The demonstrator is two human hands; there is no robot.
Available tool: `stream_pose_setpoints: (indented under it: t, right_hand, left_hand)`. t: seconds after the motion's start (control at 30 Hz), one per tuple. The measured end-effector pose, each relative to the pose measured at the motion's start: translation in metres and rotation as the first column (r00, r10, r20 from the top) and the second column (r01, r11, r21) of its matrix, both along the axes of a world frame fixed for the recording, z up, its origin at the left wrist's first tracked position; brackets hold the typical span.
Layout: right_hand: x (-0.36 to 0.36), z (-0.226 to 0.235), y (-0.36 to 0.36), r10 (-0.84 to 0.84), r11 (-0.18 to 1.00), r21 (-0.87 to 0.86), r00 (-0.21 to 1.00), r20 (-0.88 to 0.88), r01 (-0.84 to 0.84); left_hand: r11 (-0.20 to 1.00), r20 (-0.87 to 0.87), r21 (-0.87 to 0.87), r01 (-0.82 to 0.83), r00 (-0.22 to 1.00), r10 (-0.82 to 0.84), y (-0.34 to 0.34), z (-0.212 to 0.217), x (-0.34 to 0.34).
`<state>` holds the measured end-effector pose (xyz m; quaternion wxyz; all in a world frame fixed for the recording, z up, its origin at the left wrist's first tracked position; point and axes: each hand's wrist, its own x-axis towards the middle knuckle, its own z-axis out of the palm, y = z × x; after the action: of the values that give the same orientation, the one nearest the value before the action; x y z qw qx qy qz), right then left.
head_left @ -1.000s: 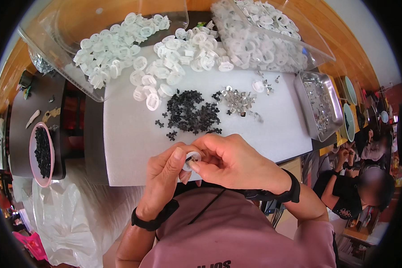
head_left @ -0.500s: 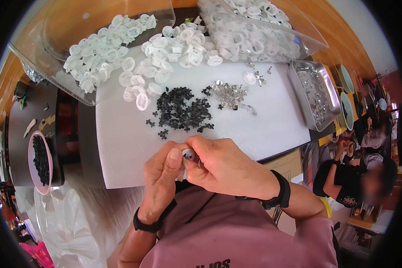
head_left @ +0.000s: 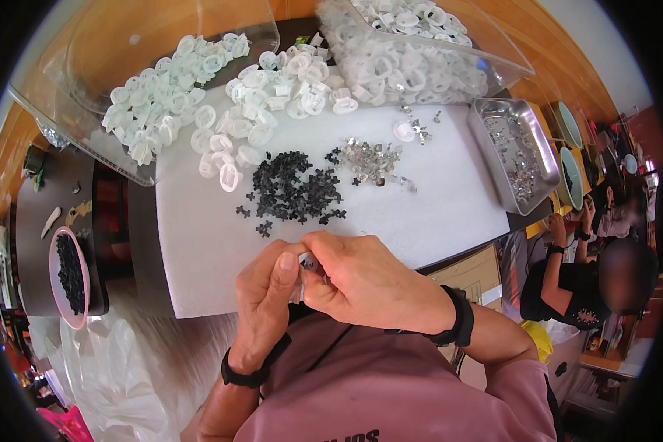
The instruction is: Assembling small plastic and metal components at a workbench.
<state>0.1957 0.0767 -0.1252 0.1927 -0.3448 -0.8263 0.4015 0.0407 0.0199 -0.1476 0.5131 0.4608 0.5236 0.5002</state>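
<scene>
Close to my body, over the near edge of a white foam sheet (head_left: 206,265), both hands meet around a small round white plastic piece (head_left: 306,260). My left hand (head_left: 264,283) pinches it from the left with the thumb up. My right hand (head_left: 372,280) has its fingers bent against the other side. Dark bits show on the piece, but the fingers cover most of it. Just beyond lies a pile of black cross-shaped pieces (head_left: 291,193). Small shiny metal clips (head_left: 370,159) are heaped to their right. More white round plastic pieces (head_left: 254,99) spread behind.
Clear plastic bins (head_left: 74,136) stand at the back left and back right, with white pieces in them. A metal tray (head_left: 502,166) of clips sits at the right edge. Left, a pink bowl (head_left: 76,320) holds black pieces. Another person (head_left: 556,291) works at the right.
The view has shifted slightly, and the hands sit a little lower in it. Both still hold the white piece, which looks a bit turned. The person at the right has moved their arms.
</scene>
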Motion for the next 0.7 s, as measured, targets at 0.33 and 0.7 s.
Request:
stream_pose_setpoints:
  t: [0.33,0.7]
  right_hand:
    - [0.002,0.002,0.001,-0.022,0.999,-0.027,0.999,-0.023,0.021]
    - [-0.001,-0.004,-0.003,-0.127,0.971,0.168,0.960,-0.248,0.172]
  left_hand:
    - [0.999,-0.031,0.031,0.028,0.999,-0.027,0.001,-0.002,-0.002]
    - [0.999,0.383,-0.028,-0.028,0.923,0.037,0.007,-0.002,0.000]
